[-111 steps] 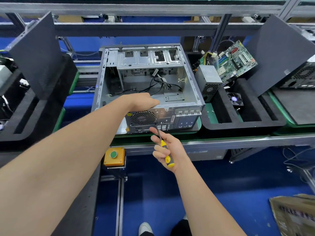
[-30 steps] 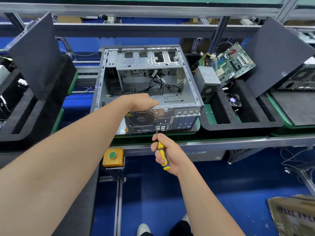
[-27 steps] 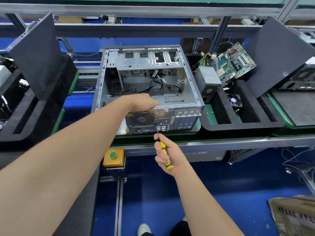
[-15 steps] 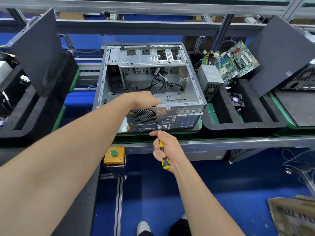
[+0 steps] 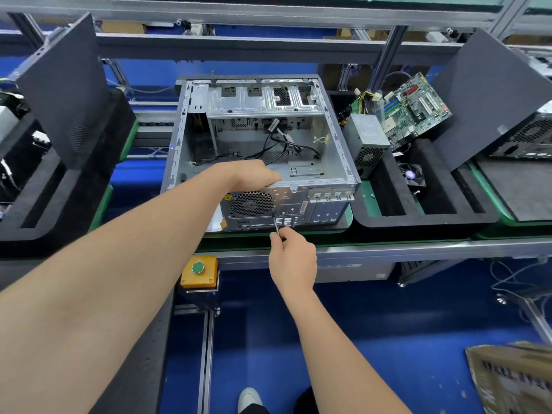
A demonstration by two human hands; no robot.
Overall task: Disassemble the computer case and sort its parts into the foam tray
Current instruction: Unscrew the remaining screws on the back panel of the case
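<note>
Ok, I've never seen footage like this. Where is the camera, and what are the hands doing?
No machine here: one camera worn on a person's head looks down at their bare hands. The left hand holds the near edge of an open metal computer case on the bench. The right hand grips a screwdriver, its tip at the case's back panel. Right of it, a black foam tray holds a power supply, a circuit board and a small fan.

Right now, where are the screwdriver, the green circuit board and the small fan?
screwdriver (image 5: 276,226), head view, on its bare metal shaft.
green circuit board (image 5: 416,109), head view, on the middle of its face.
small fan (image 5: 410,174), head view, on its round hub.
</note>
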